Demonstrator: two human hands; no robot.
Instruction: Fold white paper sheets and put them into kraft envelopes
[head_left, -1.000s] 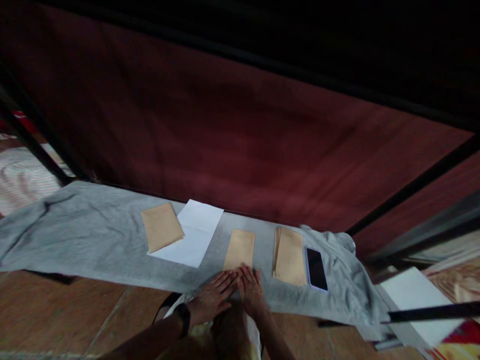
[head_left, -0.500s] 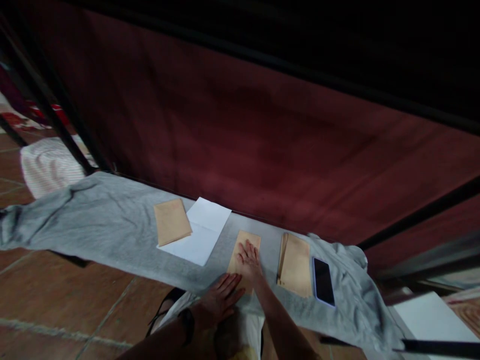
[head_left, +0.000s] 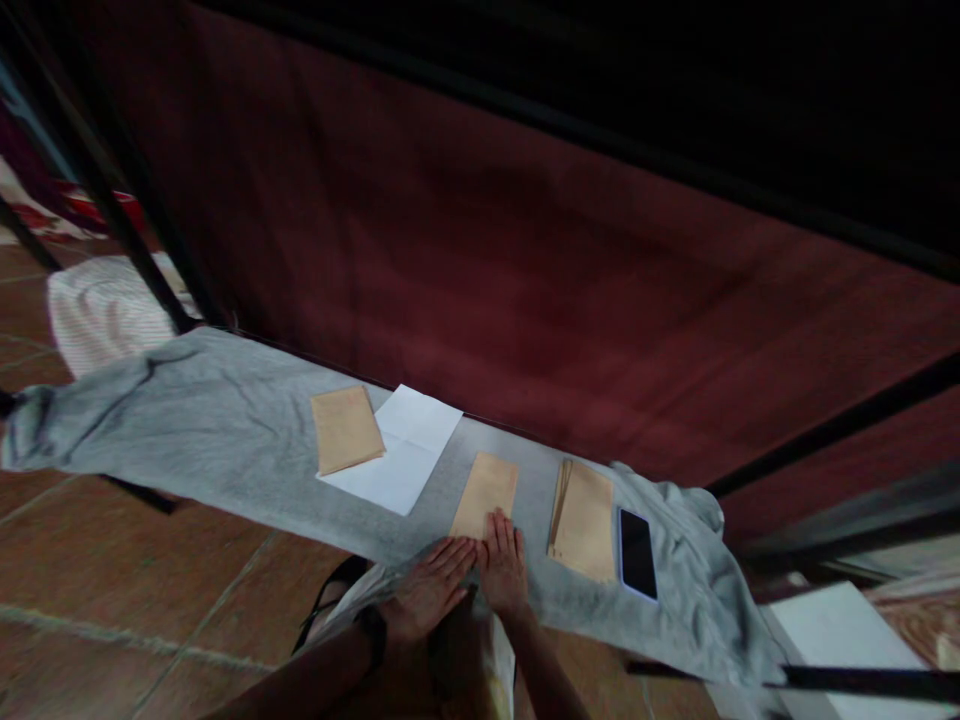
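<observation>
Head: envelope (head_left: 487,488) lies lengthwise, pointing away

Both hands lie flat and palm down, side by side, holding nothing. The left hand (head_left: 431,590) has its fingers (head_left: 457,555) stretched out straight and close together, slanting forward and toward the right, so that their tips sit just beside the right hand (head_left: 502,565), whose fingers (head_left: 504,525) are likewise straight, slightly fanned, and point directly away from the body. The left forearm (head_left: 300,680) enters from the lower left and the right forearm (head_left: 536,665) from the bottom centre, the two converging toward the wrists, which are level and unbent.
</observation>
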